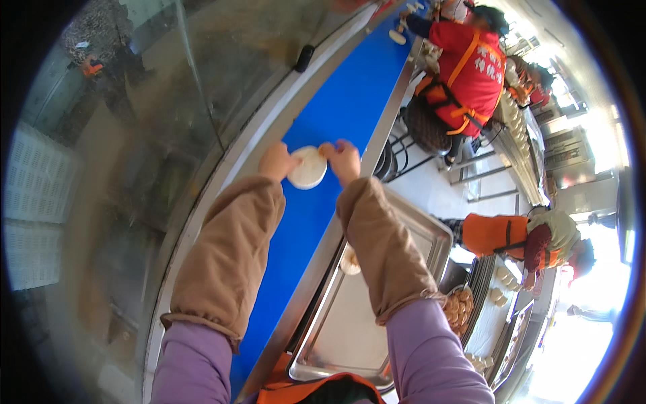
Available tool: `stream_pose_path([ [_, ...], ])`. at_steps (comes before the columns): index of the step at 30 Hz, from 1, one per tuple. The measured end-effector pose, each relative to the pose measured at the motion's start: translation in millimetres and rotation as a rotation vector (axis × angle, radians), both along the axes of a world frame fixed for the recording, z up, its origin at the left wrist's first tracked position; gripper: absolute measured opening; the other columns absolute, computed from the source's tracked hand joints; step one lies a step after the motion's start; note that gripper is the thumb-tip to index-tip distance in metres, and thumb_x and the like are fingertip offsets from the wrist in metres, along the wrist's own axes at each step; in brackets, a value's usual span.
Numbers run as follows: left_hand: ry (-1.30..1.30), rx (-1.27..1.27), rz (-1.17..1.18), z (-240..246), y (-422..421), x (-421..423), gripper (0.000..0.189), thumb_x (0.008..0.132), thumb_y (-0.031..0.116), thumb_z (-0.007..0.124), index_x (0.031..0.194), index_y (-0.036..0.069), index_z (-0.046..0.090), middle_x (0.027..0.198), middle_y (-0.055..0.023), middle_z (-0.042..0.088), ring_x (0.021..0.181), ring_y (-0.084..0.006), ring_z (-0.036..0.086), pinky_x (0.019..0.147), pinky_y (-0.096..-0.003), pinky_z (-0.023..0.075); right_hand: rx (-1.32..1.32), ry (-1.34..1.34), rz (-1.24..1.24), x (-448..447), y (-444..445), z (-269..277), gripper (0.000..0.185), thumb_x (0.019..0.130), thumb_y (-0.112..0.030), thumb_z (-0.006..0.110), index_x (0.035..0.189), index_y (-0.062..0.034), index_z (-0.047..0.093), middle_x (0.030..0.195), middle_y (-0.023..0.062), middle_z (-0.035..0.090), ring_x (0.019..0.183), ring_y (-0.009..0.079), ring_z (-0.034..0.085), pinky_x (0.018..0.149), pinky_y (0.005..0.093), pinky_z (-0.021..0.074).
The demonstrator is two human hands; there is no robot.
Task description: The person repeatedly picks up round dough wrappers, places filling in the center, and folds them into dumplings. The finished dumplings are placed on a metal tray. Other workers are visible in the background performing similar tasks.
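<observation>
A flat, round disc of pale dough is held over the blue conveyor belt. My left hand grips the disc's left edge, thumb on top. At its upper right edge, the fingertips of my right hand pinch the rim, where a small brownish patch shows. The undersides of the fingers are hidden. Below my right forearm, a metal tray sits beside the belt. A round dough piece with a brownish top lies in it, partly covered by my sleeve.
A co-worker in a red vest sits farther up the belt, near another dough disc. To the right, a person in an orange apron stands by stacked trays and a heap of brown pieces. A glass pane borders the left.
</observation>
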State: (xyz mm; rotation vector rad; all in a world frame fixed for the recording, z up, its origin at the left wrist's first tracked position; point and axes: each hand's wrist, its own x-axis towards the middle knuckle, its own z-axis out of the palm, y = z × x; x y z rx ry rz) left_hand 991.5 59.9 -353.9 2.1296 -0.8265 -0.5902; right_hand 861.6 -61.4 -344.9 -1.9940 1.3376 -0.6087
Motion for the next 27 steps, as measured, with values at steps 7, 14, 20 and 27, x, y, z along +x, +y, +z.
stream_pose_path([
  [7,0.063,0.305,-0.314,11,46,0,0.032,0.069,0.025,0.077,0.090,0.003,0.071,0.094,-0.0200,0.069,0.091,-0.0356,0.066,0.078,-0.0429,0.0512,-0.713,-0.091,0.432,-12,104,6,0.020,0.072,0.001,0.063,0.089,-0.0101,0.062,0.092,0.0083,0.056,0.084,0.0302,0.056,0.068,0.0403,0.0501],
  [14,0.548,-0.173,0.121,1,113,-40,0.038,0.074,0.029,0.071,0.097,0.002,0.057,0.090,-0.0137,0.063,0.075,-0.0246,0.062,0.067,-0.0378,0.0485,-0.397,-0.289,0.473,-62,184,23,0.032,0.071,0.003,0.064,0.103,-0.0036,0.060,0.104,0.0128,0.059,0.096,0.0332,0.058,0.081,0.0391,0.0492],
  [20,-0.013,0.197,-0.106,22,147,-72,0.058,0.068,0.040,0.079,0.104,0.002,0.052,0.095,-0.0163,0.062,0.087,-0.0333,0.064,0.072,-0.0417,0.0509,-0.149,-0.260,0.217,-84,203,13,0.035,0.073,-0.001,0.059,0.108,-0.0038,0.060,0.103,0.0144,0.059,0.099,0.0324,0.057,0.086,0.0383,0.0471],
  [27,-0.119,-0.043,-0.220,66,214,-120,0.056,0.060,0.014,0.081,0.105,0.008,0.048,0.103,-0.0146,0.059,0.089,-0.0367,0.062,0.072,-0.0409,0.0524,0.198,-0.055,0.463,-123,222,27,0.056,0.070,-0.011,0.063,0.126,-0.0081,0.056,0.110,0.0142,0.057,0.109,0.0331,0.052,0.096,0.0386,0.0432],
])
